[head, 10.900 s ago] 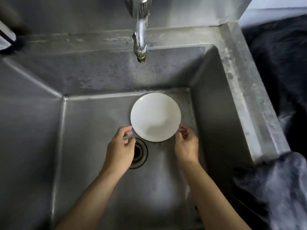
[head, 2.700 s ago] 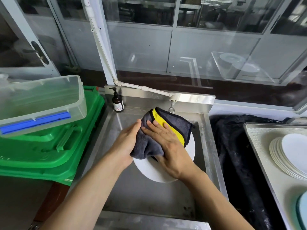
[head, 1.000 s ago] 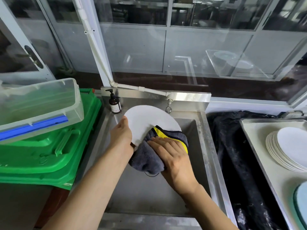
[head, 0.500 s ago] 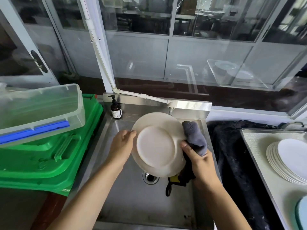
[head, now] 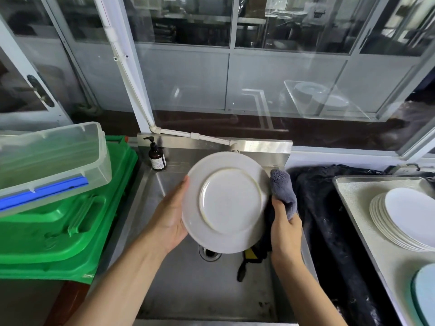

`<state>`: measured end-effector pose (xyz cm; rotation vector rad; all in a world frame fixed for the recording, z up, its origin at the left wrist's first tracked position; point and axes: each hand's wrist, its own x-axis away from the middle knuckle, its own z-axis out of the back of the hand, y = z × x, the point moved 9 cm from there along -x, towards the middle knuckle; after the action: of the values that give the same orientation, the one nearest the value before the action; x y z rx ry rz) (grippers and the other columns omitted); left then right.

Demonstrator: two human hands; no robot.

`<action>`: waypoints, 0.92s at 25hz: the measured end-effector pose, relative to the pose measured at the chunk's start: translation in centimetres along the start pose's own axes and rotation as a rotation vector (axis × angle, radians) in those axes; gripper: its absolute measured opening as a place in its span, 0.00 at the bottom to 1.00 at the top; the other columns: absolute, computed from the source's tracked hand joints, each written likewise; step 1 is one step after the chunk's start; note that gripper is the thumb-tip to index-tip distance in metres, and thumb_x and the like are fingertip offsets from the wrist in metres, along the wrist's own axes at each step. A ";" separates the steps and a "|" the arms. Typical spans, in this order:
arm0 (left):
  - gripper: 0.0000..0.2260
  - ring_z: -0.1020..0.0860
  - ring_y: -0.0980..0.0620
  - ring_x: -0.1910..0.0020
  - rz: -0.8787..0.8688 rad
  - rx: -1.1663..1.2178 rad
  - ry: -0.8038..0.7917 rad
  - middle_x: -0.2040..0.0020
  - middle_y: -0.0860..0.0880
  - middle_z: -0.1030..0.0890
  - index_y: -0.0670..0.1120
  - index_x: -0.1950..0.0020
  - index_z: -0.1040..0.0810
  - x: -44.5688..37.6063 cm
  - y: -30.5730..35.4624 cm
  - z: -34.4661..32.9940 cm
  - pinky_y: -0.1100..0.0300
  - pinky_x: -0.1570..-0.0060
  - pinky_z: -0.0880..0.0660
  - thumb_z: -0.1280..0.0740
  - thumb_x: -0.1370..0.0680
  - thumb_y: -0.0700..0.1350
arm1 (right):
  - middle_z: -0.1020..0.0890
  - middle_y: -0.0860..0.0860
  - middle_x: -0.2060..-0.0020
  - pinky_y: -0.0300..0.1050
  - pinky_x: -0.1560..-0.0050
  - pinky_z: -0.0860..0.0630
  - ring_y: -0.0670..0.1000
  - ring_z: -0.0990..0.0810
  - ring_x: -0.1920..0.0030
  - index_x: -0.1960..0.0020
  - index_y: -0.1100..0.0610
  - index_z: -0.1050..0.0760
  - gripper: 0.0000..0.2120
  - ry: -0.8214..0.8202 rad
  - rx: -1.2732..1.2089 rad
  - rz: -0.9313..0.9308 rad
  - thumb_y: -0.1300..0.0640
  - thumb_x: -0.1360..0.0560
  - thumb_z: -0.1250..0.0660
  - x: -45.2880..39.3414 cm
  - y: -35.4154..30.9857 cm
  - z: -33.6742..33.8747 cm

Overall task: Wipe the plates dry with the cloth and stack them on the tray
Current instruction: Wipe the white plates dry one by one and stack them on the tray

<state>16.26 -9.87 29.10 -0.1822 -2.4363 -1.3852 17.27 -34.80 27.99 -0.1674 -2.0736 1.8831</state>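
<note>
A white plate (head: 227, 203) is held above the steel sink (head: 193, 288) with its underside and foot ring facing me. My left hand (head: 170, 222) grips its left rim. My right hand (head: 286, 231) holds its right rim through a grey cloth (head: 282, 191); the cloth's yellow part (head: 250, 254) hangs below the plate. At the right a tray (head: 360, 196) carries a stack of white plates (head: 407, 217).
A brown pump bottle (head: 156, 156) stands at the sink's back left corner. Green crates (head: 70, 220) with a clear plastic box (head: 49, 158) on top sit left. A dark cloth (head: 329, 220) covers the counter between sink and tray. A pale blue plate (head: 423, 292) lies at the tray's near end.
The plate has been flipped so its underside faces me. The cloth has moved from the plate's face to its right edge. Both hands have since lifted the plate slightly nearer to me.
</note>
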 end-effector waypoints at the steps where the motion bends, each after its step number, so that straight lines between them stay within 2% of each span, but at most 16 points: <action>1: 0.23 0.20 0.43 0.36 0.002 0.000 -0.006 0.35 0.43 0.19 0.47 0.31 0.22 0.2 0.1 -0.3 0.46 0.39 0.24 0.35 0.21 0.58 | 0.15 0.33 0.57 0.30 0.57 0.26 0.29 0.20 0.57 0.55 0.30 0.18 0.15 0.032 0.041 0.048 0.49 0.19 0.36 0.2 -0.4 0.2; 3: 0.22 0.20 0.44 0.37 0.017 -0.030 -0.015 0.36 0.44 0.18 0.47 0.31 0.22 0.5 0.2 -0.8 0.47 0.40 0.24 0.36 0.21 0.57 | 0.15 0.37 0.53 0.31 0.53 0.25 0.31 0.20 0.53 0.51 0.34 0.18 0.14 0.031 0.072 0.152 0.49 0.21 0.40 0.0 -0.9 0.0; 6: 0.20 0.19 0.45 0.39 0.019 -0.072 -0.006 0.37 0.45 0.17 0.48 0.32 0.21 1.0 0.3 -1.0 0.48 0.42 0.22 0.35 0.20 0.56 | 0.16 0.38 0.44 0.38 0.38 0.23 0.36 0.20 0.40 0.39 0.45 0.20 0.16 -0.096 0.136 0.332 0.52 0.23 0.41 -1.0 -2.8 -1.3; 8: 0.21 0.19 0.45 0.38 0.010 -0.065 -0.005 0.37 0.45 0.17 0.48 0.32 0.21 1.2 0.8 -1.0 0.47 0.39 0.24 0.34 0.21 0.57 | 0.19 0.41 0.34 0.42 0.29 0.28 0.40 0.24 0.31 0.30 0.49 0.24 0.22 -0.174 0.190 0.453 0.53 0.23 0.41 -1.4 -4.3 -2.2; 10: 0.19 0.19 0.46 0.38 -0.023 -0.107 0.022 0.39 0.47 0.16 0.49 0.34 0.20 1.2 1.1 -1.4 0.46 0.35 0.26 0.33 0.22 0.56 | 0.27 0.47 0.25 0.48 0.22 0.35 0.46 0.31 0.23 0.25 0.46 0.30 0.26 -0.253 0.263 0.608 0.53 0.23 0.40 -0.8 -5.6 -3.6; 12: 0.10 0.19 0.48 0.40 -0.114 -0.178 0.126 0.45 0.50 0.14 0.48 0.41 0.17 1.2 1.4 -1.7 0.50 0.36 0.25 0.34 0.19 0.49 | 0.33 0.48 0.21 0.53 0.20 0.40 0.50 0.37 0.19 0.21 0.47 0.33 0.27 -0.414 0.377 0.815 0.51 0.20 0.38 1.5 -6.5 -6.6; 13: 0.08 0.18 0.48 0.43 -0.148 -0.202 0.174 0.49 0.52 0.13 0.48 0.46 0.16 1.4 1.3 -1.8 0.53 0.40 0.23 0.35 0.18 0.43 | 0.35 0.49 0.20 0.54 0.19 0.42 0.52 0.39 0.19 0.20 0.51 0.34 0.27 -0.504 0.432 0.913 0.49 0.19 0.39 2.9 -6.4 -8.2; 14: 0.10 0.18 0.48 0.46 -0.156 -0.218 0.196 0.51 0.51 0.13 0.48 0.49 0.16 1.6 1.1 -2.1 0.55 0.44 0.22 0.37 0.17 0.40 | 0.35 0.49 0.19 0.54 0.19 0.43 0.52 0.39 0.18 0.20 0.53 0.34 0.28 -0.573 0.478 0.981 0.46 0.18 0.40 3.9 -6.2 -9.2; 16: 0.10 0.18 0.48 0.43 -0.145 -0.233 0.199 0.45 0.46 0.14 0.47 0.45 0.16 1.7 0.9 -2.2 0.54 0.42 0.22 0.37 0.17 0.39 | 0.34 0.50 0.20 0.53 0.19 0.43 0.52 0.39 0.19 0.21 0.54 0.32 0.28 -0.591 0.491 0.994 0.43 0.18 0.40 3.7 -6.3 -9.6; 17: 0.10 0.19 0.49 0.41 -0.149 -0.248 0.199 0.42 0.46 0.15 0.46 0.41 0.17 1.7 1.0 -2.1 0.55 0.38 0.24 0.37 0.17 0.41 | 0.34 0.51 0.20 0.55 0.19 0.41 0.52 0.38 0.19 0.22 0.51 0.32 0.28 -0.546 0.452 0.926 0.44 0.19 0.39 2.6 -6.4 -9.1; 19: 0.11 0.21 0.55 0.39 -0.144 -0.245 0.213 0.40 0.51 0.16 0.47 0.38 0.18 2.0 1.2 -2.0 0.63 0.40 0.25 0.35 0.18 0.46 | 0.32 0.51 0.21 0.59 0.20 0.39 0.50 0.37 0.19 0.23 0.42 0.35 0.26 -0.464 0.324 0.710 0.47 0.21 0.39 0.6 -6.0 -8.4; 20: 0.11 0.21 0.55 0.39 -0.134 -0.233 0.216 0.40 0.51 0.16 0.47 0.38 0.19 2.0 1.1 -2.1 0.63 0.40 0.26 0.35 0.18 0.47 | 0.32 0.51 0.21 0.60 0.20 0.39 0.50 0.37 0.19 0.24 0.41 0.35 0.25 -0.457 0.292 0.699 0.48 0.21 0.40 0.7 -6.1 -8.6; 23: 0.11 0.19 0.45 0.40 -0.072 -0.171 0.238 0.41 0.41 0.16 0.42 0.37 0.20 1.7 0.6 -2.2 0.49 0.35 0.25 0.37 0.17 0.41 | 0.30 0.53 0.22 0.60 0.21 0.40 0.54 0.36 0.20 0.23 0.53 0.31 0.26 -0.571 0.343 0.958 0.47 0.19 0.41 3.7 -5.8 -10.6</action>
<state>15.29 -11.51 31.25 0.0294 -2.1513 -1.5506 17.97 -24.37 35.03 -0.7116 -2.1326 3.1260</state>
